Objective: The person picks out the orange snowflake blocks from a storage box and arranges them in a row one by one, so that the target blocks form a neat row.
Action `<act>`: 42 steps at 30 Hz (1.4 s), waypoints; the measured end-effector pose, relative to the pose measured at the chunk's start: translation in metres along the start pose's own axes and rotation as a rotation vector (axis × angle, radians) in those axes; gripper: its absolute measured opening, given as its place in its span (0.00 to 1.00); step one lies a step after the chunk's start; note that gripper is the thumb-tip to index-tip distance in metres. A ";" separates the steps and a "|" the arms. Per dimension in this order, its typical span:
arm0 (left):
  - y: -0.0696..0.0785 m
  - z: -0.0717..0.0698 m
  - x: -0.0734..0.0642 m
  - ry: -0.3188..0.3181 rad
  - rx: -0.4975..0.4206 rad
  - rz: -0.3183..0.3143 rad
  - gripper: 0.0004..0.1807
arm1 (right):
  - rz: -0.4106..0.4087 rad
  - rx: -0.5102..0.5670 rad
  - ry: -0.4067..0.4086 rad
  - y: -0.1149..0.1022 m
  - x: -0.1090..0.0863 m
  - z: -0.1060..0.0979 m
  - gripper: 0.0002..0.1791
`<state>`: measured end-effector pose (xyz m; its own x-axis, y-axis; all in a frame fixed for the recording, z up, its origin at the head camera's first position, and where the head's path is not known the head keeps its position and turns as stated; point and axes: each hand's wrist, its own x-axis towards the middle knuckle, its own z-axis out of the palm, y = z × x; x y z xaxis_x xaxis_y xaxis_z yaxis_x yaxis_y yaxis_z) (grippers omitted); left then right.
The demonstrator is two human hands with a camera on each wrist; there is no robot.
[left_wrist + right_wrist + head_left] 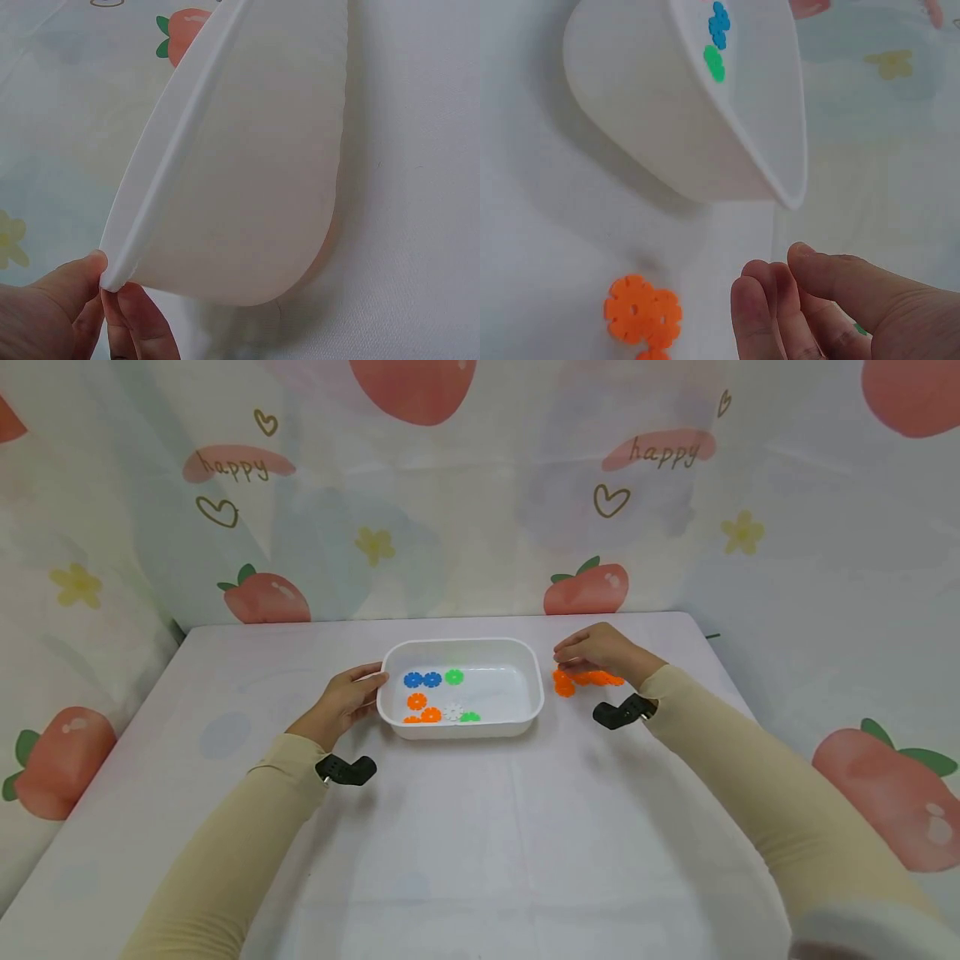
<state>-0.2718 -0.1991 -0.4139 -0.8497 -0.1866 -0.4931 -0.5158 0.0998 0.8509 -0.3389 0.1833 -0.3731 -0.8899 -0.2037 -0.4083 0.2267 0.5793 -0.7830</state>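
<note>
A white plastic basin (495,728) stands on the table. My left hand (347,703) grips its left end, thumb (94,262) on top of the rim and fingers beneath it. Inside lie flower-shaped plastic discs: two blue discs (423,680), a green disc (454,677), several orange discs (417,702), a white disc (452,712) and another green one by the near wall. To the right of the basin my right hand (603,652) hovers over a group of loose orange discs (564,683). Its thumb and fingertips come close together, and no disc shows between them (817,300).
A white cloth covers the table (465,843). Behind it hangs a printed curtain (472,527) with peaches, hearts and flowers. Each wrist carries a black strapped device (621,712).
</note>
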 end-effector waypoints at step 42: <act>-0.002 -0.001 0.005 -0.001 -0.021 0.000 0.26 | -0.151 -0.106 -0.174 -0.071 0.021 0.155 0.16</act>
<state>-0.2745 -0.2010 -0.4182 -0.8499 -0.1853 -0.4933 -0.5133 0.0795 0.8545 -0.3121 0.0157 -0.3989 -0.8270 -0.4214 -0.3720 0.0454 0.6096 -0.7914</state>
